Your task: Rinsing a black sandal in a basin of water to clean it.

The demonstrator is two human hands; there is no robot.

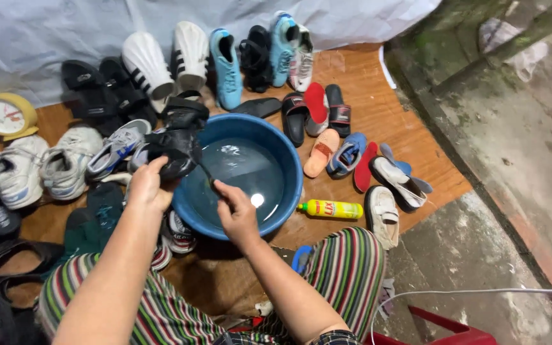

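Washing step in hand, by my judgement: my left hand (147,185) is closed on a black shoe (172,153), fingers wrapped over its near end, holding it above the left rim of the blue basin (289,191). My right hand (237,214) is pinched shut on a thin dark piece, possibly a lace or small brush; I cannot tell which. It runs from my right fingertips up to the shoe. Water lies just beyond both sets of fingers. Next move calls for a firm left grip while the right works. Yellow bottle (331,209) sits right of my right fingers.
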